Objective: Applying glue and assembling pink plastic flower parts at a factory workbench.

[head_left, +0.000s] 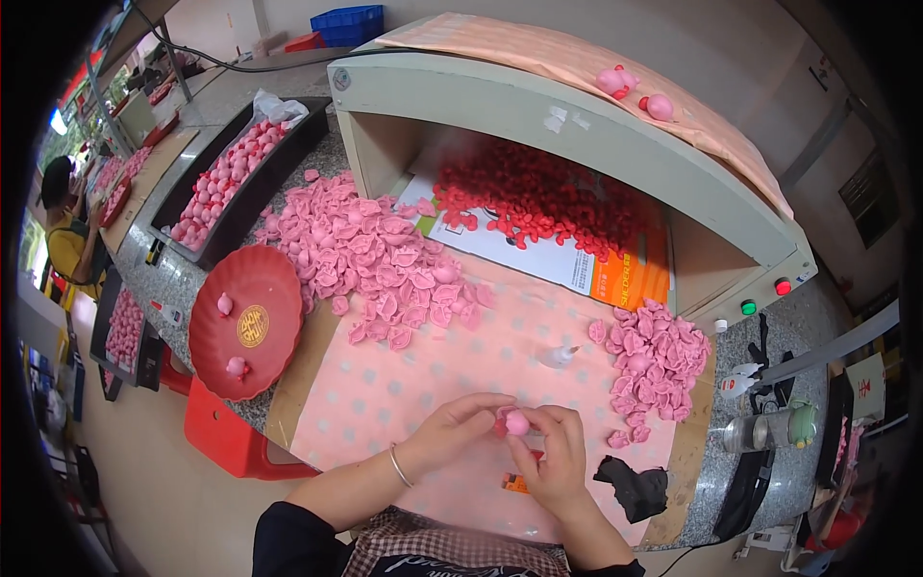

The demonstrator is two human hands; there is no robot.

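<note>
Both hands, left hand (452,428) and right hand (553,457), pinch a small pink piece (517,422) in their fingers near the surface's (433,375) 6 o'clock edge; open cloth ahead, pink piles (375,250) at 11 and 2 o'clock.

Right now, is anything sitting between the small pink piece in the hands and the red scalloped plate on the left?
Nothing visible. The small pink piece is pinched between left hand and right hand; only bare pink dotted cloth lies toward the red plate.

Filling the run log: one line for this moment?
left hand: on pink piece | right hand: on pink piece | under: pink mat
</note>
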